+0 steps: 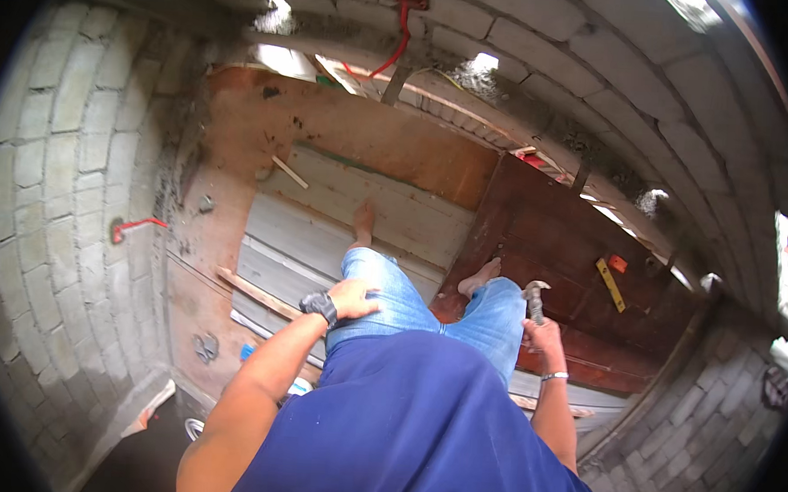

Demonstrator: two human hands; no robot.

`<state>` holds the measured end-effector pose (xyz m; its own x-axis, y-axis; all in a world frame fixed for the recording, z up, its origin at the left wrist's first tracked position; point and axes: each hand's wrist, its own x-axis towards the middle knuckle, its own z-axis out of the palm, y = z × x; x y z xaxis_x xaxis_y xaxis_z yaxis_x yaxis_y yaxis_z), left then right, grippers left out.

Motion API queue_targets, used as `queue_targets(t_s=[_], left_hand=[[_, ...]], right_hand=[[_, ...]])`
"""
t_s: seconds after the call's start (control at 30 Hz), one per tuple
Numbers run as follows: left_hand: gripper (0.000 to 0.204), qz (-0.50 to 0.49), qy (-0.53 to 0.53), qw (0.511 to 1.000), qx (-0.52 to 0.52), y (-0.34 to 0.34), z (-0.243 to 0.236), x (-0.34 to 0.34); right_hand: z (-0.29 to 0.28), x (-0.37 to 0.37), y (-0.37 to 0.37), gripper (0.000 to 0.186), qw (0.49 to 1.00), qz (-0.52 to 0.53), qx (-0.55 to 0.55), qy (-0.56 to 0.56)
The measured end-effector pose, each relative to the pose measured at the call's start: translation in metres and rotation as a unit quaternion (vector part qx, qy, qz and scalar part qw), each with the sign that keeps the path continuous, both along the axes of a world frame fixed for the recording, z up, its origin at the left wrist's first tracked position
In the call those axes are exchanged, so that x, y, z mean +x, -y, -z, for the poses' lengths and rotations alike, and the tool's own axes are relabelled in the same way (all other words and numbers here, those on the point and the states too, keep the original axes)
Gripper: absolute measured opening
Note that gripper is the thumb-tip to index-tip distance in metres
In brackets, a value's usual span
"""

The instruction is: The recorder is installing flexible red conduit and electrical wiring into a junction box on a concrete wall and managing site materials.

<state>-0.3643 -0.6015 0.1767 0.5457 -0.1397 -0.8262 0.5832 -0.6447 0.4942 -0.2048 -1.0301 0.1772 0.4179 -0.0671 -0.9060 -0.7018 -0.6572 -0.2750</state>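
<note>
My right hand (545, 339) is closed around the handle of a hammer (535, 300), held upright beside my right knee with its metal head at the top. On my left thigh rests my left hand (353, 299), its fingers laid over the blue jeans (400, 304) and holding nothing. Beyond the hammer, a yellow spirit level (610, 286) lies on the dark red-brown board (555, 237), with a small orange object (618, 263) by its far end.
Bare feet stand on the boards. Grey planks (300, 250) lie left of the red-brown board, with a loose wooden strip (289, 173) and a longer batten (258, 294). Block walls (69, 158) close in the sides. A dark gap (147, 456) shows at lower left.
</note>
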Motion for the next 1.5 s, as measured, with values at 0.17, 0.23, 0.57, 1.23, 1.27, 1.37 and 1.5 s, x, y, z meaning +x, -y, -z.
queue_targets(t_s=[0.17, 0.23, 0.57, 1.23, 1.27, 1.37, 1.5], left_hand=[[0.05, -0.292, 0.051, 0.955, -0.029, -0.134, 0.131, -0.022], [0.053, -0.386, 0.002, 0.923, 0.013, -0.193, 0.181, -0.031], [0.068, -0.442, -0.101, 0.885, 0.104, -0.334, 0.397, -0.055], [0.045, -0.468, -0.037, 0.841, 0.269, -0.397, 0.669, -0.085], [0.045, -0.471, -0.036, 0.841, 0.265, -0.393, 0.674, -0.086], [0.032, -0.468, 0.067, 0.836, 0.277, -0.385, 0.669, -0.099], [0.018, -0.509, 0.027, 0.798, 0.322, -0.39, 0.575, -0.118]], right_hand=[[0.025, -0.03, -0.124, 0.031, 0.962, -0.262, -0.069, -0.023], [0.043, -0.045, -0.16, 0.031, 0.948, -0.31, -0.057, -0.032], [0.122, -0.067, -0.298, 0.041, 0.943, -0.262, -0.103, -0.177], [0.234, -0.106, -0.333, 0.03, 0.931, -0.083, -0.164, -0.314], [0.233, -0.105, -0.335, 0.03, 0.937, -0.067, -0.164, -0.302], [0.225, -0.104, -0.346, 0.03, 0.946, -0.05, -0.149, -0.284], [0.207, -0.116, -0.339, 0.025, 0.941, -0.069, -0.14, -0.3]])
